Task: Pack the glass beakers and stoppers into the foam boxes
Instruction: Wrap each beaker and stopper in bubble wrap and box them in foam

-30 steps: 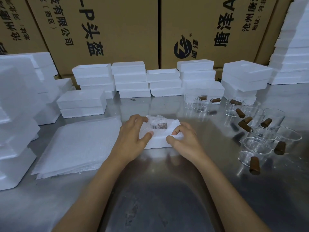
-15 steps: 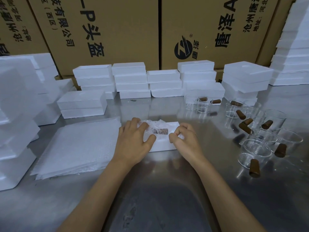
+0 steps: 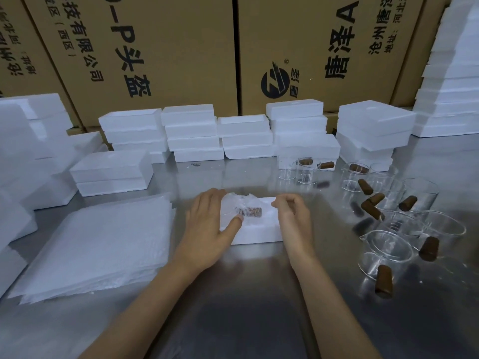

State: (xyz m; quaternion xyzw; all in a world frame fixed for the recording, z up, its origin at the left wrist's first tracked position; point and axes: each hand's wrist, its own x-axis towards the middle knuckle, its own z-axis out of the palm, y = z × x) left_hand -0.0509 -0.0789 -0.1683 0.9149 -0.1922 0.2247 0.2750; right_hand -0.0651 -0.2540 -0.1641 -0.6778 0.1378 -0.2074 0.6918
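A white foam box [image 3: 259,233] lies on the steel table in front of me. In it sits a bundle of thin foam wrap [image 3: 234,206] with a brown stopper [image 3: 252,212] showing through. My left hand [image 3: 210,226] lies over the box's left side, its thumb pressing the wrap. My right hand [image 3: 294,216] hovers at the box's right edge with fingers curled, and whether it pinches the wrap I cannot tell. Several empty glass beakers [image 3: 386,251] and loose brown stoppers [image 3: 383,281] stand to the right.
A stack of foam wrap sheets [image 3: 96,244] lies to the left. Closed foam boxes [image 3: 191,133] are piled along the back and at both sides, in front of large cardboard cartons [image 3: 160,47]. Bare steel table [image 3: 233,320] stretches toward me.
My left thumb slid further onto the wrap. My right hand lifted a little off the box's right edge. The box stayed where it was.
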